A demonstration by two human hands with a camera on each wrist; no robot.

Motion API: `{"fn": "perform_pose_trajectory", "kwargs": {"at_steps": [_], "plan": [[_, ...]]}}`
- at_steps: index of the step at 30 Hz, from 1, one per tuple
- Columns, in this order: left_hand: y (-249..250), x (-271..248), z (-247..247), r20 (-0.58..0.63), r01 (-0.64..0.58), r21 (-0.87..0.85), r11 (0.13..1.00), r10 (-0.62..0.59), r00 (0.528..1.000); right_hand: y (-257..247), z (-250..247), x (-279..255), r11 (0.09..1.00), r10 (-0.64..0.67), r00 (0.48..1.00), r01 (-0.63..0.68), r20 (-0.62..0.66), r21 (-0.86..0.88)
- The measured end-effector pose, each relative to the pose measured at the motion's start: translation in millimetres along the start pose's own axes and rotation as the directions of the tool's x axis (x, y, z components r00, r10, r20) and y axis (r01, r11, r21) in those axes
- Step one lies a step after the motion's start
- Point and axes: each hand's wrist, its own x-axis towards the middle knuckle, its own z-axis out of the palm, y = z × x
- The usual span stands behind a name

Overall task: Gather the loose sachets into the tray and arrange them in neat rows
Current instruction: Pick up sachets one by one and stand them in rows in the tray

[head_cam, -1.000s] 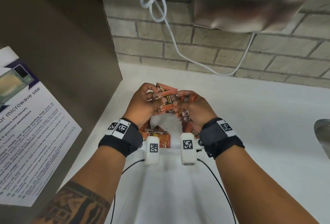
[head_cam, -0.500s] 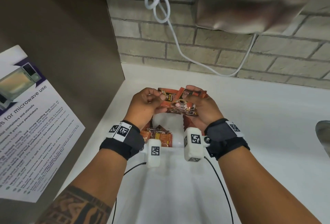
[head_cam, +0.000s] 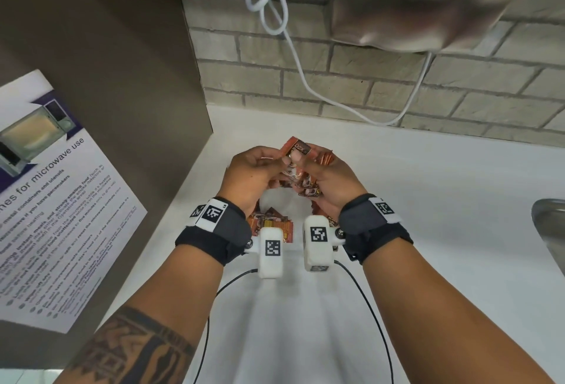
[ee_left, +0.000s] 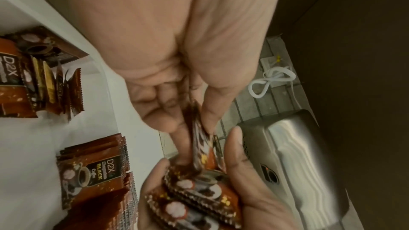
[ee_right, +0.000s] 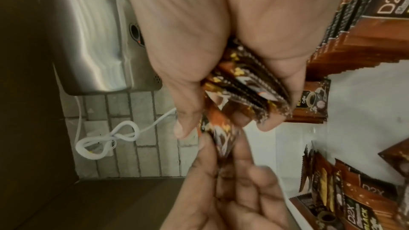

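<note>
Both hands are up over the white tray on the table. The right hand has its grip clamped on a fanned stack of sachets, and the left hand pinches one sachet at the stack's edge. More sachets sit in the tray — mostly blocked by wrists and white camera pods. Around: brick wall, steel hand dryer with a looped white cord, a microwave notice on the left. A metal edge is cut off on the right — can't tell what it is.
</note>
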Motion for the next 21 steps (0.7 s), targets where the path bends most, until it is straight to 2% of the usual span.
{"fn": "perform_pose_trajectory", "kwargs": {"at_steps": [2,5,7,9,12,14,16,19,21], "plan": [[0,-3,1,0.057,-0.021,0.109,0.994,0.015,0.998,-1,-1,-1,1.0,0.015,1.0,-0.015,0.019,0.003],[6,-9,-3,0.116,-0.07,0.275,0.959,0.039,0.992,-4,-11,0,0.995,0.019,1.0,-0.021,0.019,0.096],[9,-12,-7,0.156,-0.168,0.479,0.861,0.105,0.982,-8,-16,-3,0.987,0.024,0.999,-0.031,0.046,0.157],[10,-15,-8,0.269,-0.298,0.607,0.736,0.162,0.949,-12,-17,-8,0.981,0.038,0.997,-0.05,0.071,0.189],[9,-15,1,0.495,-0.498,0.635,0.591,0.183,0.849,-12,-13,-13,0.991,0.084,0.992,-0.093,0.093,0.097],[9,-14,11,0.589,-0.589,0.608,0.533,0.195,0.784,-10,-9,-16,0.993,0.112,0.986,-0.117,0.125,0.032],[13,-13,16,0.607,-0.598,0.575,0.558,0.199,0.77,-11,-7,-19,0.99,0.136,0.975,-0.14,0.175,0.012],[15,-11,17,0.625,-0.646,0.572,0.505,0.241,0.743,-12,-11,-19,0.988,0.149,0.958,-0.153,0.245,-0.005],[13,-11,17,0.628,-0.648,0.569,0.506,0.241,0.74,-15,-12,-18,0.984,0.166,0.951,-0.177,0.262,0.019]]}}
